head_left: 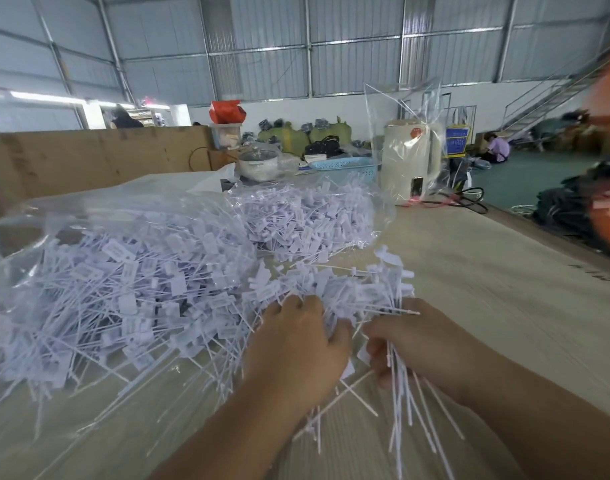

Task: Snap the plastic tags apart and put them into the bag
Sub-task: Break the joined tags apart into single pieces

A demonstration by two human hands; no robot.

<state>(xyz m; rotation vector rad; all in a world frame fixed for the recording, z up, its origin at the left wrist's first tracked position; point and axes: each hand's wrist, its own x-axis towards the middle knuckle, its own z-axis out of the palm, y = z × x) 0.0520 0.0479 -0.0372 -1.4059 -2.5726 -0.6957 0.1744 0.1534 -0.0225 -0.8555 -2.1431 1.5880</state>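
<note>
White plastic tags (348,292) bristled in a bunch between both hands. The left hand (296,344) curled over the flat heads; the right hand (414,344) clutched the thin tails, which trailed toward the person. Just left of the left hand lay the clear bag (99,220), already heaped with tags. They looked light, springy and slippery, likely best gripped close to the joined heads for snapping.

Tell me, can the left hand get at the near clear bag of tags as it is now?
Probably yes: the near clear bag lies directly beside the left hand with nothing between, but that hand already grips a bunch of plastic tags.
</note>
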